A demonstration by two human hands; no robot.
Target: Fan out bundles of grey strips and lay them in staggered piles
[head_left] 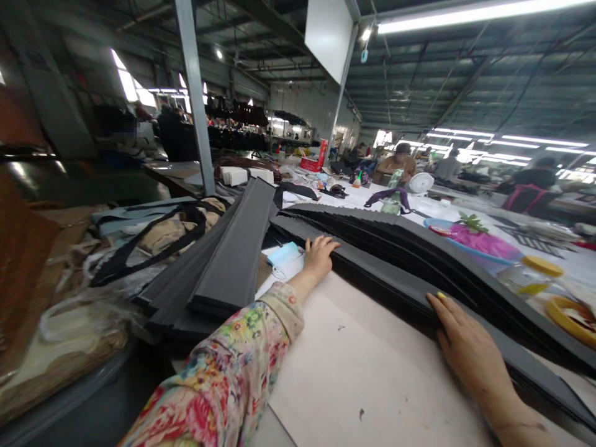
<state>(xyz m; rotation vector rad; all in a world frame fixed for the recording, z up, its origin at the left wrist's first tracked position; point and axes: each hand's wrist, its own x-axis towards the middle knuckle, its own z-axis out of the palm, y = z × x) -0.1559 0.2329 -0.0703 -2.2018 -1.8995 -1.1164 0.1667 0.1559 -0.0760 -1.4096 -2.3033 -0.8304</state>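
Off-white flat counter [363, 366], biggest. Fanned bundle of long grey-black fabric strips [391, 239] at back; flat bundle of same [386, 271] just in front, on counter under both hands. R hand [475, 347]: fingers narrow on near edge, can't tell if gripping. L hand [319, 256]: fingers loosely spread on top. Pale-blue pleated mask [284, 256] nr L hand. Risk: uneven push could skew flat bundle. Qty: 1 ea. bundle, 1 mask; strips uncountable.
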